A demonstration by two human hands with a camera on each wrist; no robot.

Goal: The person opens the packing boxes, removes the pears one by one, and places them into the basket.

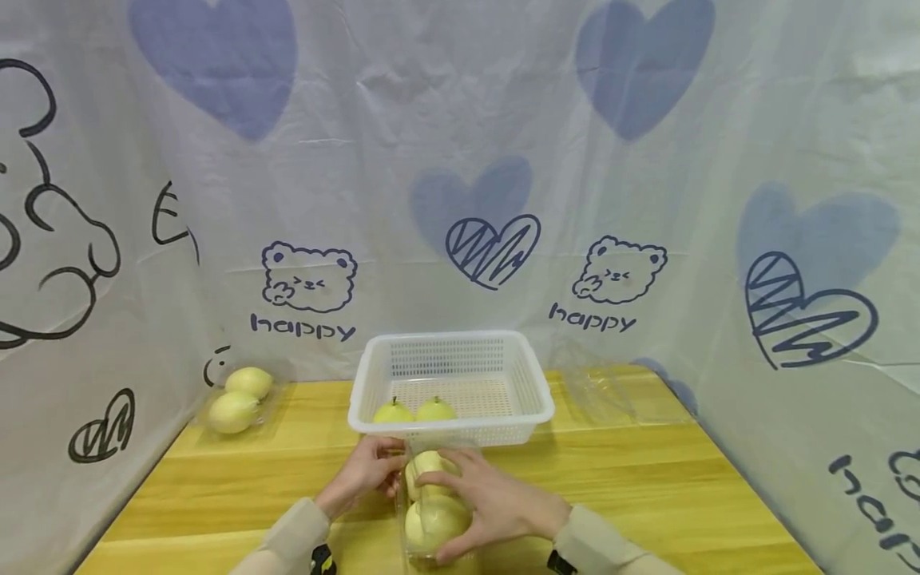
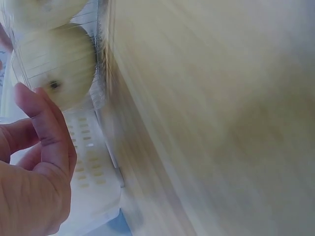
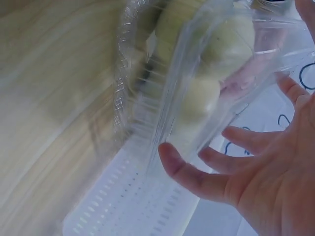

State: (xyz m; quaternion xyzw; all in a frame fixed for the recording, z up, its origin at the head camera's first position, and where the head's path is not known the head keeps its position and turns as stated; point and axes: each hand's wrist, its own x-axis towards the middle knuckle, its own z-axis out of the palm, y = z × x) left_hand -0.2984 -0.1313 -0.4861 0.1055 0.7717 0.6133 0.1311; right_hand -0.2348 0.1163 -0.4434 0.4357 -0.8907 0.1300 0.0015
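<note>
In the head view, two pears [image 1: 437, 523] sit boxed in a clear box [image 1: 419, 557] at six o'clock, the right hand [image 1: 496, 495] spread loosely over it; a second box [image 1: 267, 403] at ten already holds its pair, two loose pears [image 1: 393, 411] remain in the white basket [image 1: 449, 359] crowding twelve, and fruitless clear packaging [image 1: 596, 395] lies at two. Left wrist: the left hand [image 2: 37, 167] meets the box's edge with bent fingers, any pinch impossible to tell. Right wrist: straight fingers front a lid [image 3: 224, 118] apparently not fully closed.
</note>
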